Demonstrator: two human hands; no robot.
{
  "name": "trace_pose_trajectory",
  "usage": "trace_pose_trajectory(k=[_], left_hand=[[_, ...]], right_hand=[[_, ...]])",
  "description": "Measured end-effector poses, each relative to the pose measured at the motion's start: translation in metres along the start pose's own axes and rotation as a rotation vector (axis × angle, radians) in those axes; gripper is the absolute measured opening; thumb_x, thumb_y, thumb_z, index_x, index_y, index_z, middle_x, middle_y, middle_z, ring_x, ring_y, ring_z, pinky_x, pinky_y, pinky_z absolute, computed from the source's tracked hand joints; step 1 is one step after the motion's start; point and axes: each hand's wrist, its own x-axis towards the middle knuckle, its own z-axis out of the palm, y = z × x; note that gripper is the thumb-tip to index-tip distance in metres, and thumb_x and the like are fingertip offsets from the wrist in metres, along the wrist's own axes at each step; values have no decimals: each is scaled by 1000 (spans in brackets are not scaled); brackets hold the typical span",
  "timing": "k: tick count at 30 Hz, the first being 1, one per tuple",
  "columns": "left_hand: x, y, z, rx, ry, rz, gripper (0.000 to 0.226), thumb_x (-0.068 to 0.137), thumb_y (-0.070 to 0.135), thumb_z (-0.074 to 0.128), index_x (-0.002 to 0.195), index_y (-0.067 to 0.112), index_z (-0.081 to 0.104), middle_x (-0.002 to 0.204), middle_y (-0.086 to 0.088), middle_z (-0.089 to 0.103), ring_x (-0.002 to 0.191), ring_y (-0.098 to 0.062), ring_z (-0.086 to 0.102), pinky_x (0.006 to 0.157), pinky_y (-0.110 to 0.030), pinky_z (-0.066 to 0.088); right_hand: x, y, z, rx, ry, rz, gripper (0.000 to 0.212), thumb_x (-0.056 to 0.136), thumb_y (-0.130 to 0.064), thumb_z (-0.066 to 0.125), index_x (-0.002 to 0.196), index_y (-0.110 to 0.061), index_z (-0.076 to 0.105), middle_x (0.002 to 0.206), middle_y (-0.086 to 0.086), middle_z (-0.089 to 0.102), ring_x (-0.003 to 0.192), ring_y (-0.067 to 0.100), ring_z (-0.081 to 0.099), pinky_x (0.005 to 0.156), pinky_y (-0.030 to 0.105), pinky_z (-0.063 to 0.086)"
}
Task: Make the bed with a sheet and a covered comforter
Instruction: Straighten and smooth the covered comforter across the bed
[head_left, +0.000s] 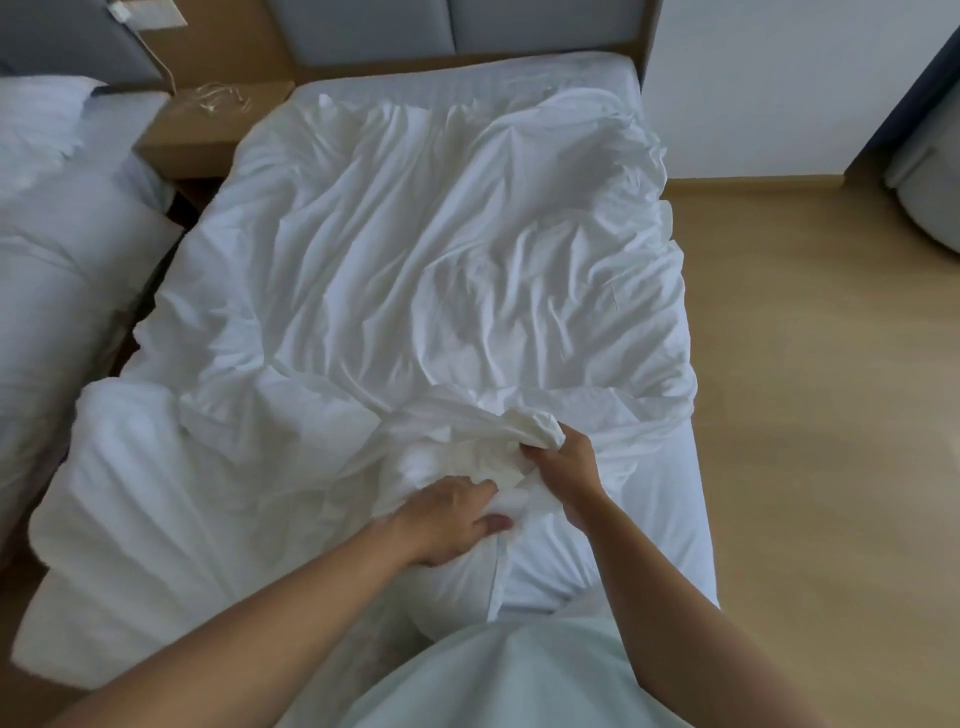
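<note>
A wrinkled white comforter cover (415, 260) lies spread over most of the bed (587, 73). The quilted white comforter (156, 493) sits bunched at the foot, left of my hands. My right hand (563, 467) grips a gathered fold of the cover's edge near the foot of the bed. My left hand (452, 514) pinches white fabric just below and left of it, thumb underneath. The bare mattress sheet (670, 519) shows at the foot's right corner and along the head.
A second bed with white bedding (62, 234) stands to the left across a narrow gap. A wooden nightstand (208, 130) with a cable sits between the headboards. Wood floor (831, 415) runs along the right side; a grey seat (930, 171) is far right.
</note>
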Motion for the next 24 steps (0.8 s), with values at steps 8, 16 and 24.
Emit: trace_pose_trajectory(k=[8, 16, 24], left_hand=[[38, 13, 2, -214, 390, -186, 40, 105, 40, 35, 106, 9, 61, 112, -17, 70, 107, -36, 64, 90, -41, 49], [50, 1, 8, -361, 229, -114, 35, 103, 38, 48, 106, 12, 71, 107, -9, 72, 99, -27, 67, 92, -42, 51], [50, 3, 7, -393, 231, -124, 33, 100, 44, 50, 122, 27, 70, 122, 2, 70, 112, -23, 64, 98, -43, 50]], right_hand=[[-17, -2, -3, -49, -31, -79, 22, 80, -14, 61, 90, -30, 71, 86, 10, 71, 79, 27, 66, 70, 44, 57], [-27, 1, -11, -40, -86, -102, 30, 82, -2, 61, 95, -26, 72, 89, 10, 71, 82, 27, 66, 70, 33, 55], [-32, -3, -14, 18, -217, -40, 38, 80, 4, 62, 101, -26, 75, 98, 13, 72, 97, 32, 68, 80, 34, 53]])
